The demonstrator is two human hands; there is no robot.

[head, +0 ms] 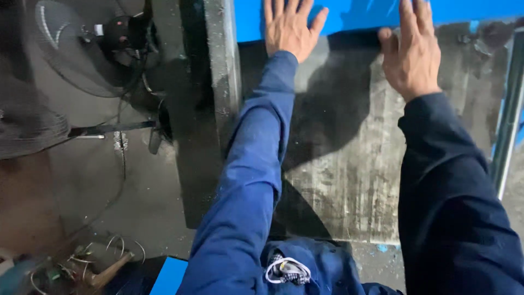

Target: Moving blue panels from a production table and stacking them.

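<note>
A bright blue flat sheet (360, 13) lies across the far end of a worn grey metal worktable (349, 164). My left hand (289, 27) rests flat on the sheet's near edge with fingers spread. Over to the right, my right hand (412, 52) also presses palm down on the sheet's near edge, thumb out to the left. Both arms are in dark blue sleeves and stretch forward over the table. Neither hand grips anything.
A black floor fan (71, 49) with a wire cage stands on the left over a stained concrete floor (136, 196). Loose wires and scraps (82, 265) lie at the bottom left. A metal tube (510, 109) runs along the table's right side.
</note>
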